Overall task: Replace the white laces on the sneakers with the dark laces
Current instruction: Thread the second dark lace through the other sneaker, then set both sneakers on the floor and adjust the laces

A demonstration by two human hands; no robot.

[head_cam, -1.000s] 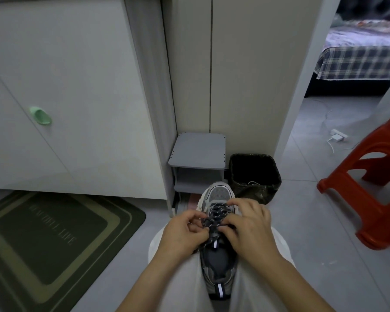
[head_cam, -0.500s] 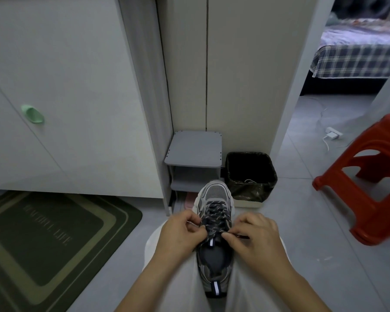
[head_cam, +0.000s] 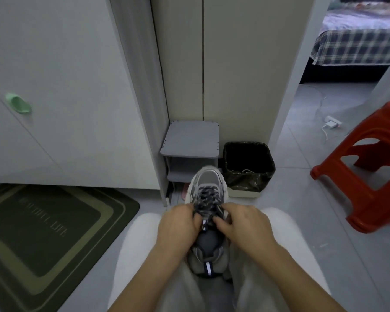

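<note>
Nearly there: the person is finishing the dark lace [head_cam: 206, 199] on the grey sneaker [head_cam: 208, 183].
Both grips, left hand [head_cam: 178, 224] and right hand [head_cam: 241, 224], are pinching it; probably pulling snug and tying next.

Bin [head_cam: 249, 167] and shelf [head_cam: 190, 140] beyond sneaker [head_cam: 208, 183]

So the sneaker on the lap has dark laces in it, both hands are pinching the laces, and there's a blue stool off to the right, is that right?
Not quite: the head view shows the stool is red, not blue. The rest holds: the sneaker on the lap has dark laces, and the left hand and right hand pinch them.
</note>
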